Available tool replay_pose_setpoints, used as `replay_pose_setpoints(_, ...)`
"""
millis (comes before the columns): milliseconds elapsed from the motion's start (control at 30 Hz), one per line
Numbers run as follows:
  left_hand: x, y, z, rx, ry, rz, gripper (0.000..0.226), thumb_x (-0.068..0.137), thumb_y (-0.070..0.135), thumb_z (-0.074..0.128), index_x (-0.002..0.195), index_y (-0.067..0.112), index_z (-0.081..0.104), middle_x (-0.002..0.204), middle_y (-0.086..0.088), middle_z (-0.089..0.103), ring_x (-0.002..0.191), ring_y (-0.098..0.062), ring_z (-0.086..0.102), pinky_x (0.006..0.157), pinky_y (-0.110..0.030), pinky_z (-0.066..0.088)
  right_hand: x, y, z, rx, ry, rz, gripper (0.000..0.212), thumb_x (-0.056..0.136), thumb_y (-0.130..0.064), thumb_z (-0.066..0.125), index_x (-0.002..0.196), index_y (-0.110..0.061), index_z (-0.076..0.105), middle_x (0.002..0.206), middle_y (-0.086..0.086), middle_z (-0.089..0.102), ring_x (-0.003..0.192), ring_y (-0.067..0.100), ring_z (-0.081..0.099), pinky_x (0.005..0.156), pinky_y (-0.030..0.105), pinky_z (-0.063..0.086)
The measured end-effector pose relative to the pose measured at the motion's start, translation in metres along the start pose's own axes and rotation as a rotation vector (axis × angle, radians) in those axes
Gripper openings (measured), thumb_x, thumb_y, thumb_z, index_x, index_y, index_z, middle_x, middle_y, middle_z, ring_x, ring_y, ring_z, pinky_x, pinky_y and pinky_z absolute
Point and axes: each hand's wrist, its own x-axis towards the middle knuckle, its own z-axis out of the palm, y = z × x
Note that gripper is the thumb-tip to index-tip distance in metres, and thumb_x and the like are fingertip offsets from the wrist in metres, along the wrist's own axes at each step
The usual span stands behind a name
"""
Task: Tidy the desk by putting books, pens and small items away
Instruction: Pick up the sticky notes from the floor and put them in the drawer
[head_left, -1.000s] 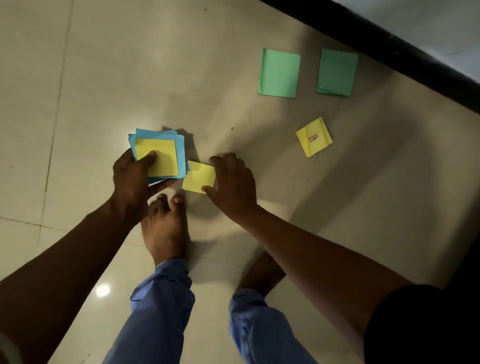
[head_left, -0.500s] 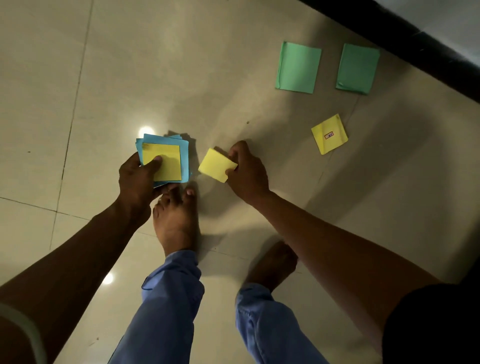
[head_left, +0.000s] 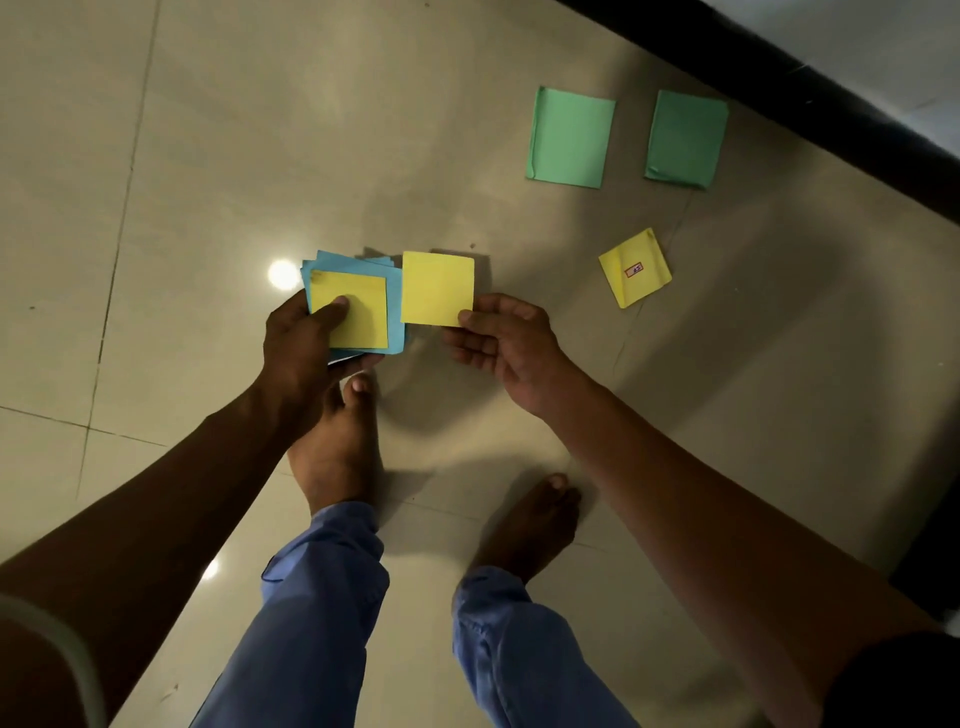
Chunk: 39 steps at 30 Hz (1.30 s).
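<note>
Pinched at its lower corner by the right hand (head_left: 501, 340), a yellow note (head_left: 437, 288) hangs beside the blue-and-yellow stack (head_left: 353, 306) gripped in the left hand (head_left: 306, 348), above glossy beige floor tiles (head_left: 208, 156). Two green sheets (head_left: 570, 136) and another yellow note (head_left: 635, 267) lie near a dark skirting (head_left: 779, 78).

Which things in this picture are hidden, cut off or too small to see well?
- Head view: the red label on the yellow note on the floor is too small to read.
- Number of blue sheets: hidden under the top yellow note and the left hand.
- Left toes: the left hand covers them.
</note>
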Motion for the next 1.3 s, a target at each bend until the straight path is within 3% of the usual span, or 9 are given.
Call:
replay_pose_setpoints(233,0.0,-0.006,0.003,-0.003,-0.114,-0.06,0.03,0.103,0.02,0.052,0.132,0.018,0.059,0.128,-0.01,0.06,0.11,-0.037,0.066,0.078,-0.046,0.062,-0.01,0.0,0.007,-0.094,-0.006,-0.098,0.03,0.098,0.003,0.054,0.122,-0.012,0.063,0.098,0.007,0.067,0.082,0.024,0.069,0.07,0.035,0.059)
replay_pose_setpoints(367,-0.005,-0.011,0.002,0.059,-0.186,-0.077,0.034,0.104,0.022,0.052,0.137,0.018,0.057,0.133,-0.012,0.059,0.112,-0.036,0.065,0.078,-0.045,0.062,-0.015,-0.004,0.008,-0.527,-0.014,-0.352,0.042,0.09,0.013,0.051,0.118,-0.012,0.07,0.112,0.003,0.069,0.102,0.019,0.064,0.086,0.038,0.055)
replay_pose_setpoints(533,-0.011,-0.017,0.008,0.155,-0.251,-0.094,0.024,0.105,0.032,0.052,0.126,0.026,0.061,0.127,-0.009,0.062,0.111,-0.032,0.066,0.075,-0.043,0.063,-0.016,-0.008,0.014,-0.693,0.03,-0.402,0.041,0.081,0.005,0.072,0.113,-0.019,0.064,0.086,0.0,0.075,0.092,0.015,0.072,0.095,0.042,0.057)
replay_pose_setpoints(633,-0.016,-0.018,0.016,0.176,-0.285,-0.13,0.021,0.103,0.045,0.051,0.114,0.033,0.065,0.119,-0.005,0.067,0.1,-0.024,0.072,0.069,-0.038,0.063,-0.014,-0.006,0.02,-0.747,0.04,-0.439,0.038,0.079,0.001,0.076,0.109,-0.018,0.064,0.086,0.0,0.077,0.089,0.014,0.074,0.093,0.042,0.057)
replay_pose_setpoints(700,-0.018,-0.018,0.021,0.192,-0.301,-0.147,0.027,0.1,0.049,0.055,0.117,0.032,0.066,0.116,-0.004,0.069,0.097,-0.022,0.074,0.071,-0.039,0.063,-0.013,-0.004,0.024,-0.736,0.068,-0.456,0.034,0.079,0.002,0.075,0.107,-0.015,0.066,0.087,0.0,0.076,0.088,0.015,0.073,0.091,0.043,0.058)
replay_pose_setpoints(800,-0.02,-0.021,0.027,0.26,-0.318,-0.112,0.031,0.098,0.035,0.064,0.127,0.025,0.063,0.116,-0.005,0.071,0.101,-0.026,0.073,0.074,-0.042,0.065,-0.014,0.0,0.026,-0.713,0.141,-0.496,0.03,0.078,0.004,0.075,0.104,-0.01,0.068,0.09,0.003,0.073,0.087,0.017,0.071,0.087,0.042,0.058)
replay_pose_setpoints(933,-0.021,-0.025,0.034,0.308,-0.336,-0.089,0.041,0.1,0.018,0.06,0.14,0.013,0.053,0.119,-0.008,0.067,0.107,-0.028,0.069,0.075,-0.041,0.064,-0.015,0.004,0.022,-0.769,0.2,-0.582,0.022,0.08,-0.001,0.076,0.099,-0.009,0.068,0.092,0.002,0.07,0.087,0.018,0.067,0.082,0.041,0.058)
replay_pose_setpoints(1067,-0.019,-0.027,0.042,0.3,-0.321,-0.08,0.042,0.102,0.015,0.058,0.143,0.011,0.052,0.124,-0.01,0.064,0.104,-0.024,0.068,0.074,-0.039,0.064,-0.009,0.001,-0.004,-1.043,0.41,-0.73,0.011,0.088,-0.014,0.067,0.099,-0.013,0.068,0.098,0.002,0.069,0.095,0.025,0.062,0.083,0.045,0.05)
replay_pose_setpoints(1300,-0.019,-0.033,0.057,0.327,-0.339,-0.099,0.043,0.102,0.013,0.057,0.144,0.01,0.05,0.135,-0.018,0.059,0.117,-0.033,0.063,0.077,-0.045,0.061,0.014,-0.028,-0.093,-1.288,0.866,-0.634,0.039,0.088,-0.011,0.058,0.125,-0.023,0.063,0.131,0.008,0.056,0.123,0.033,0.047,0.088,0.043,0.045)
